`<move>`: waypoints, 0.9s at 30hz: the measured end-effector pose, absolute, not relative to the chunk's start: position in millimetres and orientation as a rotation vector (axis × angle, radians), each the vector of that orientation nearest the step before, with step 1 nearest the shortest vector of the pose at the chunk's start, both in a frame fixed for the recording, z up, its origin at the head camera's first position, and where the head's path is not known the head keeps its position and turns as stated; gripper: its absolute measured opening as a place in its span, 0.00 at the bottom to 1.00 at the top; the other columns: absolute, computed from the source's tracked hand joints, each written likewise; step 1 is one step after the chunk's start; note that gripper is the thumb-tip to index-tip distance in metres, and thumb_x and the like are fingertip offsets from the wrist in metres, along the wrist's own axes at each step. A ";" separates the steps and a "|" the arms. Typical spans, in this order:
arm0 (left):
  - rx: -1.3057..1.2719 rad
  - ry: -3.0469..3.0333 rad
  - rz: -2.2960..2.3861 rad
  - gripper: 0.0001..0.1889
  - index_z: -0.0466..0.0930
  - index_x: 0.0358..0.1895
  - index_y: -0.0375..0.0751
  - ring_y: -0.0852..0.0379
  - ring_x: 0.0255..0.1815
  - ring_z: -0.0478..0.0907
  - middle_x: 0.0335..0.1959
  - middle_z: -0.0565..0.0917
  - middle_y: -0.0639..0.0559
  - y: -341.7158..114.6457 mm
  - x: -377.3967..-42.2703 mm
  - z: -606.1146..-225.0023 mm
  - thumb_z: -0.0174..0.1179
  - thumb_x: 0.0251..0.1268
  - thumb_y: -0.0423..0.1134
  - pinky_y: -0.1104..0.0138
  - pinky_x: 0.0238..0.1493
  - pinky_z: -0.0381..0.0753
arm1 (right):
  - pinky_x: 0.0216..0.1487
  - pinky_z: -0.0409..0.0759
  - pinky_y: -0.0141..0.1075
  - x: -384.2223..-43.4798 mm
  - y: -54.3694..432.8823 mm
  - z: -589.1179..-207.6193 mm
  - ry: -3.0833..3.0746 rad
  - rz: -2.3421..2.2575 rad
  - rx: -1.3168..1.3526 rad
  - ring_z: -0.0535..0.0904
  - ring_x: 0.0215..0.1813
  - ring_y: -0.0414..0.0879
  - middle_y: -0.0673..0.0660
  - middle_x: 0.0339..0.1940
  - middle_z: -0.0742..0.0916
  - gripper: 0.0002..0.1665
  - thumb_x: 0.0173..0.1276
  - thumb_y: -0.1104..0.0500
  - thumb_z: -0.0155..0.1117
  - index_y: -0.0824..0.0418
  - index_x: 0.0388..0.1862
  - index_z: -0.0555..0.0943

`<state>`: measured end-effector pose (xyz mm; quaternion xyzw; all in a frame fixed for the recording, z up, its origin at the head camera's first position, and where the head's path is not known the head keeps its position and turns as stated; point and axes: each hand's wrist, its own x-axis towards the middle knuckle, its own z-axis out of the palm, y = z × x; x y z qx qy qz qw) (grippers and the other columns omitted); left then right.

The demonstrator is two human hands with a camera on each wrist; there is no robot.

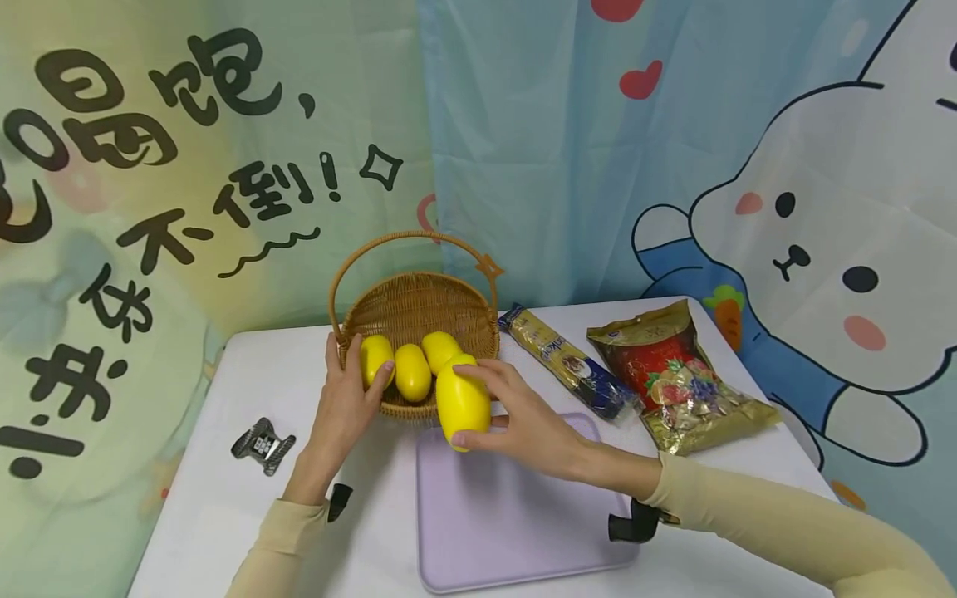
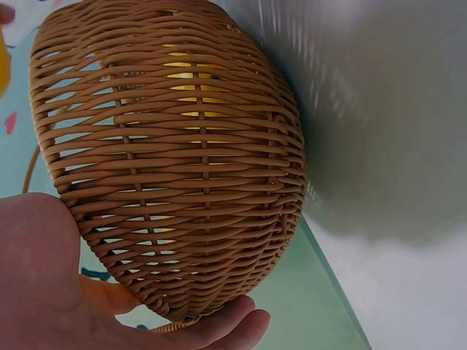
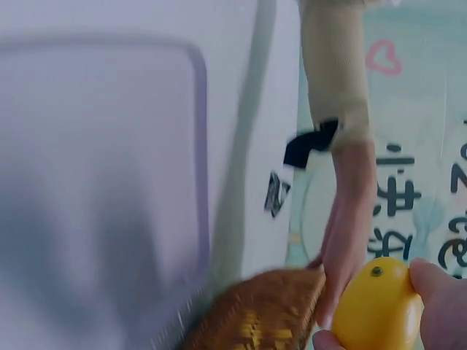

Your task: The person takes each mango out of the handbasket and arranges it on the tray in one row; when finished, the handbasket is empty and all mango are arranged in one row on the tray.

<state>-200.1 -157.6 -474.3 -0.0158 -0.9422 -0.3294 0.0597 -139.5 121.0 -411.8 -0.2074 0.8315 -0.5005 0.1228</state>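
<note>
A brown wicker basket [image 1: 419,303] with an arched handle stands at the back of the table, several yellow lemon-like fruits [image 1: 413,374] inside it. My left hand [image 1: 345,411] grips its left side, fingers outside and thumb toward the fruits; the left wrist view shows this hand [image 2: 44,284] against the woven wall [image 2: 182,160]. In front of the basket's right rim, my right hand [image 1: 534,423] holds another yellow lemon-like fruit [image 1: 462,407] between thumb and fingers. Its dark green stem end shows in the right wrist view, on the held fruit [image 3: 376,310].
A pale purple tray [image 1: 523,540] lies on the white table below my right hand. To the right are a long gold-and-blue packet [image 1: 571,361] and a red-and-gold bag [image 1: 673,378]. On the left lies a small black-and-silver packet [image 1: 264,446]. A printed curtain [image 1: 508,149] hangs behind.
</note>
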 end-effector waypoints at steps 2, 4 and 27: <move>-0.048 -2.852 -0.999 0.42 0.49 0.82 0.39 0.21 0.56 0.78 0.83 0.34 0.31 -157.5 -200.0 -473.8 0.49 0.77 0.62 0.37 0.57 0.77 | 0.58 0.83 0.34 -128.6 121.2 -417.6 2.401 -1.461 -0.592 0.74 0.66 0.50 0.48 0.79 0.60 0.47 0.60 0.42 0.77 0.33 0.75 0.64; -0.046 -2.852 -1.000 0.42 0.49 0.82 0.39 0.21 0.56 0.78 0.83 0.34 0.31 -157.2 -200.0 -473.6 0.49 0.77 0.61 0.37 0.58 0.77 | 0.57 0.83 0.34 -119.0 120.9 -424.9 2.378 -1.464 -0.582 0.74 0.66 0.51 0.49 0.79 0.60 0.46 0.60 0.42 0.78 0.32 0.74 0.65; -0.039 -2.846 -1.003 0.42 0.49 0.82 0.39 0.22 0.56 0.78 0.83 0.35 0.31 -156.5 -198.5 -473.1 0.50 0.77 0.60 0.38 0.57 0.78 | 0.52 0.80 0.32 -90.1 92.0 -498.4 2.403 -1.186 -0.694 0.76 0.58 0.48 0.61 0.72 0.66 0.45 0.62 0.38 0.75 0.42 0.75 0.66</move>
